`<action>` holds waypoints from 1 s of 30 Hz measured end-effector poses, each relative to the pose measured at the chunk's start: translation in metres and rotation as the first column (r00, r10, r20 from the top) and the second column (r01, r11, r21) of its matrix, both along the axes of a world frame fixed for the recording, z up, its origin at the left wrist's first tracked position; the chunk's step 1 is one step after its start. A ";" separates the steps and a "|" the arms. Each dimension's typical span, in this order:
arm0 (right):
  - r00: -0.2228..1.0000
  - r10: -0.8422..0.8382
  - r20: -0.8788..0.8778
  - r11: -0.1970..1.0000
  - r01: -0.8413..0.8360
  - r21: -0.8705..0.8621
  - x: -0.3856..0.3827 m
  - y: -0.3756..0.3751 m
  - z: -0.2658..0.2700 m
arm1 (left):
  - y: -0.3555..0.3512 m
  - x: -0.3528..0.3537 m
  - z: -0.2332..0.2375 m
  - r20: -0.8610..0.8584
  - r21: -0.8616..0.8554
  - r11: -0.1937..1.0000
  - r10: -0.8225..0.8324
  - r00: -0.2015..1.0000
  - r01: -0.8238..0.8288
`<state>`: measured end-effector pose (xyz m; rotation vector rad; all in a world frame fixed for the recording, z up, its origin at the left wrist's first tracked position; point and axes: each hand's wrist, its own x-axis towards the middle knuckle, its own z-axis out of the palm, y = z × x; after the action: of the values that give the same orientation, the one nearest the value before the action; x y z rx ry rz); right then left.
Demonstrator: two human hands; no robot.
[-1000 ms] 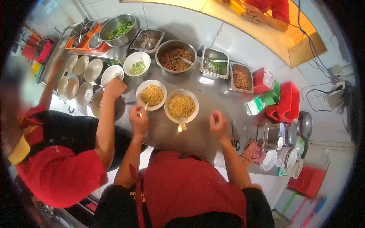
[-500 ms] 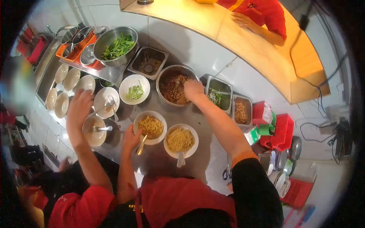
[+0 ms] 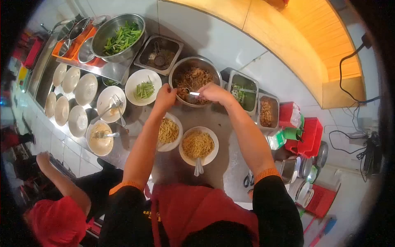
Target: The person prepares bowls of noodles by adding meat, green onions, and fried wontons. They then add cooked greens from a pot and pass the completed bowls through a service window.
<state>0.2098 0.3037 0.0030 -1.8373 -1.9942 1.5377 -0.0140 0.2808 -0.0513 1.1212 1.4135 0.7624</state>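
At the far left, a co-worker in a red cap [image 3: 53, 218] is crouching beside the steel bench [image 3: 173, 164], well apart from the dishes. A cluster of empty white bowls [image 3: 70, 103] is sitting along the bench's left edge. Just right of them, a small bowl with a fork [image 3: 100, 138] and a white plate with forks [image 3: 110, 108] are sitting side by side. Behind these a large steel bowl of green vegetables [image 3: 119, 37] is standing, with a white bowl of cut greens [image 3: 143, 86] in front of it.

The person's left hand [image 3: 164, 98] is hovering at the near left rim of the steel bowl of minced meat [image 3: 195, 76], above the far edge of the left noodle bowl [image 3: 169, 131]. Its grip is curling inward close to the spoon's head, and I cannot tell whether it is pinching anything. The metal spoon [image 3: 190, 93] is lying roughly level over the near part of the meat bowl, between the two hands. The right hand [image 3: 214, 92] is reaching over that bowl's near right rim, its grip pinching the spoon's handle.

Nearer the person, the right noodle bowl [image 3: 198, 145] is sitting just beside the left one, with a spoon handle [image 3: 198, 166] sticking out over its near rim. Further right, a steel pan of greens [image 3: 245, 88] and a steel pan of brown bits [image 3: 268, 111] are standing side by side. Red containers [image 3: 310, 131] are sitting beyond them, and scissors [image 3: 248, 179] are lying near the right forearm.
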 end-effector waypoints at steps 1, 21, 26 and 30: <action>0.988 -0.151 -0.015 0.970 0.145 -0.195 0.000 -0.003 0.006 | 0.001 -0.001 -0.009 0.220 -0.068 0.997 0.048 0.974 -0.034; 0.968 -0.220 -0.119 0.946 0.182 -0.270 -0.036 -0.021 -0.019 | -0.007 -0.065 -0.015 -0.069 0.055 0.928 -0.365 0.928 0.369; 0.873 -0.432 -0.228 0.840 0.297 -0.455 -0.033 -0.027 -0.002 | -0.034 -0.077 0.015 0.089 0.104 0.992 -0.088 0.992 0.078; 0.779 -0.509 -0.366 0.816 0.301 -0.493 -0.026 -0.032 0.004 | -0.069 -0.095 0.037 0.048 0.113 0.993 -0.046 0.998 0.041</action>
<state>0.1839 0.2720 0.0067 -1.6109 -1.0101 2.0930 -0.1091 0.2123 -0.0140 1.2067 1.3131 0.8416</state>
